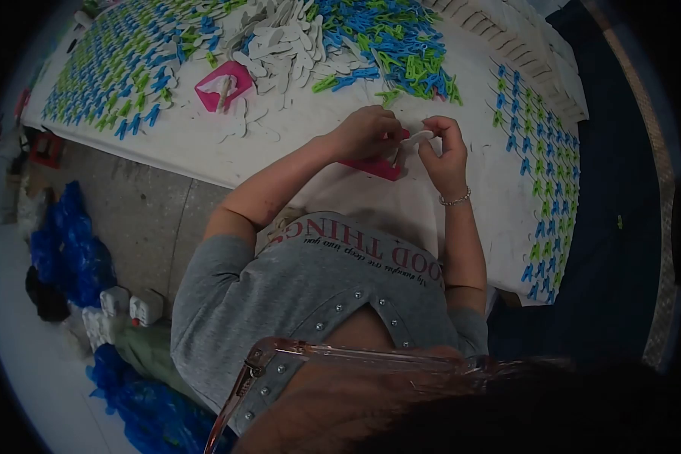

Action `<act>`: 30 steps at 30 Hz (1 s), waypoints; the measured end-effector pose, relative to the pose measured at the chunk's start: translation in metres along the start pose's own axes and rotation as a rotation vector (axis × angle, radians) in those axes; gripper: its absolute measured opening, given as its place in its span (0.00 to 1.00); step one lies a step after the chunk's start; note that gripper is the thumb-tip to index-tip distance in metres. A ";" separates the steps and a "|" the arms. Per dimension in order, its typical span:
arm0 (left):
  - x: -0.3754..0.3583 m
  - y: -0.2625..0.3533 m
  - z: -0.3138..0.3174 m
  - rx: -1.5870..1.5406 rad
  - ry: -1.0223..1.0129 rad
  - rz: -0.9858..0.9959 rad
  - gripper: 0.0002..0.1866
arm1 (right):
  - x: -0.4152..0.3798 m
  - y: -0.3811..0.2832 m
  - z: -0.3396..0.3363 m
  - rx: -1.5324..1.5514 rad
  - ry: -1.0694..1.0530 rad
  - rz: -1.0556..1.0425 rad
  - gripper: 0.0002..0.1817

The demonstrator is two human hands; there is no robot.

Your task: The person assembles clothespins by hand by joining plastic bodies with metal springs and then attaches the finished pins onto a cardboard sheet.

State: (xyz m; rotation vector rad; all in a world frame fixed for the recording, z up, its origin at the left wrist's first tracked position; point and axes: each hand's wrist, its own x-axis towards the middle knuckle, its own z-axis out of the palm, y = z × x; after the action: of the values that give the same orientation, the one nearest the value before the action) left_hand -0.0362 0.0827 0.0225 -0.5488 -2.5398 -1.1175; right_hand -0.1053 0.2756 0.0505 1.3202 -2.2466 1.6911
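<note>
My right hand (445,155), with a chain bracelet at the wrist, pinches a small white flat piece (416,138) with rounded ends between thumb and fingertips. Just to its left, my left hand (367,136) is closed with its fingers curled down; what they hold is hidden. Both hands are above the near part of the table, close together. Under and beside the left hand lies a bright pink holder (378,168), partly covered by the fingers. A thin pale stick-like part shows at the holder's right end.
Blue and green clothespins (401,45) lie heaped at the back, beside a pile of whitish flat pieces (280,49). Clothespins stand in rows at left (121,64) and right (537,151). Another pink holder (225,85) sits at centre left. Blue plastic bags (72,242) lie on the floor.
</note>
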 end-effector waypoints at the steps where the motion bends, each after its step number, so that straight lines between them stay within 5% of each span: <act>1: 0.000 0.000 0.001 0.001 0.002 0.001 0.04 | 0.000 0.002 0.003 0.181 -0.010 0.068 0.16; 8: -0.010 0.000 -0.005 -0.194 0.117 -0.054 0.07 | -0.014 0.014 0.025 0.440 -0.134 0.243 0.21; 15: -0.003 0.008 -0.032 -0.383 0.111 -0.040 0.16 | -0.013 0.015 0.035 0.043 -0.127 0.131 0.18; 30: -0.017 -0.005 -0.014 -0.191 0.034 -0.129 0.13 | -0.023 0.023 0.005 -0.273 -0.149 -0.020 0.14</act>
State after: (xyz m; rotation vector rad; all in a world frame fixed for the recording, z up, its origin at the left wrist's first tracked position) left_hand -0.0222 0.0656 0.0208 -0.4128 -2.4848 -1.4129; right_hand -0.1024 0.2864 0.0197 1.4362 -2.4265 1.2591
